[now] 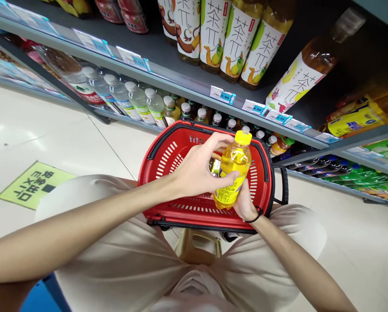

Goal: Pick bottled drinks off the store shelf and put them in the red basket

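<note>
A small plastic drink bottle with a yellow cap, yellow label and yellow liquid is held over a red shopping basket, tilted slightly. My right hand grips it from behind and below; most of those fingers are hidden by the bottle. From the left side, my left hand curves around the same bottle, its thumb across the label and its fingers near the neck. Inside the basket, part of a labelled item shows between my left hand and the bottle; I cannot tell its kind.
Shelves ahead hold tall tea bottles, with one tilted tea bottle at the right. White-capped bottles line the lower shelf. Price tags run along the shelf edge. A yellow-green exit sign lies on the floor.
</note>
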Motion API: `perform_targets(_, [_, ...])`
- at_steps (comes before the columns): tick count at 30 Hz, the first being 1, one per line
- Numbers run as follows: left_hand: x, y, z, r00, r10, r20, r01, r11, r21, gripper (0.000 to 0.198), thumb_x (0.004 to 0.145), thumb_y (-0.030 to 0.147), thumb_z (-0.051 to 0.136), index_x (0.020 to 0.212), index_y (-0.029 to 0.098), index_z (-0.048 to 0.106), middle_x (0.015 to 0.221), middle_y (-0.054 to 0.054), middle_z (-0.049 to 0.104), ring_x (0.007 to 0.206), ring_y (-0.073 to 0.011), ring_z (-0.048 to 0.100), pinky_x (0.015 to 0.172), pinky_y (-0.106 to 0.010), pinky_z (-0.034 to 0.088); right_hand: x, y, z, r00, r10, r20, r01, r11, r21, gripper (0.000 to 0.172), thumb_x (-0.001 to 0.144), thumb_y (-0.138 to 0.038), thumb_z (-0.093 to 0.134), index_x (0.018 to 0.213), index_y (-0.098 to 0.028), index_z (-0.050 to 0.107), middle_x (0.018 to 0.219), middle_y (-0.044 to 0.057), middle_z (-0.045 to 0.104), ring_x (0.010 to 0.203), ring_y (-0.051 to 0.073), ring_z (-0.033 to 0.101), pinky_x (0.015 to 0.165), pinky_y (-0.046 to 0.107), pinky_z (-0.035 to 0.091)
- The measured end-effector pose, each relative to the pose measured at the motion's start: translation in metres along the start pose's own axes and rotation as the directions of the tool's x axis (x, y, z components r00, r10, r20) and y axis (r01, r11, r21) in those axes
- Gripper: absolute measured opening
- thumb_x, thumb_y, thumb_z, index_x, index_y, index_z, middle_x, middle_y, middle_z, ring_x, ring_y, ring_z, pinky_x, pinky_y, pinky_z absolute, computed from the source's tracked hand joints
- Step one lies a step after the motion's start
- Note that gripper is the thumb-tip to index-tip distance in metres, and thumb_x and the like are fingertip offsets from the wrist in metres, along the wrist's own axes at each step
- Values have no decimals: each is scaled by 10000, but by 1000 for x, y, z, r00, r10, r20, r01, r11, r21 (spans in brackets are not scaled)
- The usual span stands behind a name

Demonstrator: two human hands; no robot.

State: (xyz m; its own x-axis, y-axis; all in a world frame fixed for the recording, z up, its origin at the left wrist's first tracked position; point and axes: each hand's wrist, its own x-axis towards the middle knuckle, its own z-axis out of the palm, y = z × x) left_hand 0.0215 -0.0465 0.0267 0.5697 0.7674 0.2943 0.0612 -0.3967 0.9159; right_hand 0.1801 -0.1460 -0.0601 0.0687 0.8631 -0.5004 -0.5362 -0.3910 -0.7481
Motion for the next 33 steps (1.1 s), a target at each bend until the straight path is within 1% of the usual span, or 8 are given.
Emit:
perform_targets(4, [6, -5, -2, 995, -96, -33, 93, 992, -89, 529, 818, 269, 761, 1262, 196, 482, 1271, -117, 723, 1139, -240, 730, 978, -362, 602, -4, -8, 11, 998, -68, 14, 67, 997, 46, 609, 868, -691, 639, 1306, -268, 645, 1285, 30, 738, 1349, 288, 597, 1069, 469, 563])
perform_targets(7, [7, -8, -2, 987, -152, -52, 145, 981, -126, 507, 834, 292, 763, 1247, 189, 488, 1250, -122, 732, 1107, -238, 741, 979, -373, 603, -5, -11, 18, 996, -71, 57, 69, 997, 41, 642, 848, -679, 688, 1351, -284, 635, 1342, 19, 716, 1407, 272, 547, 1122, 467, 524])
perform_targets(13, [5, -12, -1, 990, -135, -42, 126, 976, -179, 511, 818, 258, 782, 1232, 190, 489, 1258, -122, 730, 1082, -229, 747, 955, -354, 603, -6, -10, 18, 997, -48, 59, 45, 998, 50, 611, 853, -650, 694, 1334, -275, 661, 1312, 34, 737, 1410, 295, 552, 1138, 492, 508])
perform_targets(18, [4, -12, 1, 988, -147, -51, 138, 979, -153, 495, 823, 265, 770, 1228, 192, 494, 1218, -111, 745, 1036, -214, 757, 918, -331, 612, -6, -8, 16, 997, -40, 62, 36, 998, 57, 597, 846, -658, 693, 1298, -268, 678, 1325, 29, 729, 1416, 300, 545, 1138, 492, 511])
perform_targets(23, [4, -13, 1, 988, -143, -52, 132, 976, -174, 486, 833, 284, 764, 1224, 182, 494, 1246, -125, 731, 1034, -208, 756, 901, -318, 617, -6, -7, 16, 997, -32, 67, 28, 998, 59, 585, 850, -665, 680, 1278, -266, 683, 1337, 36, 723, 1419, 301, 543, 1145, 498, 502])
perform_targets(26, [4, -13, 1, 988, -148, -53, 136, 974, -183, 494, 833, 286, 764, 1230, 175, 491, 1255, -129, 723, 1044, -206, 752, 918, -324, 612, -6, -7, 16, 997, -35, 72, 30, 997, 67, 605, 828, -678, 703, 1273, -269, 681, 1353, 33, 714, 1424, 298, 535, 1157, 499, 490])
perform_targets(30, [4, -14, 2, 985, -164, -56, 153, 974, -168, 507, 827, 289, 765, 1236, 165, 492, 1265, -147, 712, 1052, -215, 746, 929, -347, 605, -6, -7, 16, 996, -32, 79, 26, 997, 69, 582, 849, -667, 684, 1275, -270, 680, 1328, 34, 723, 1421, 288, 536, 1151, 503, 495])
perform_targets(33, [4, -15, 3, 984, -168, -59, 156, 974, -165, 496, 828, 291, 765, 1225, 170, 495, 1269, -148, 710, 1048, -216, 746, 925, -352, 603, -6, -7, 16, 996, -29, 82, 24, 998, 60, 603, 842, -680, 680, 1277, -263, 672, 1326, 43, 723, 1402, 295, 551, 1137, 508, 504])
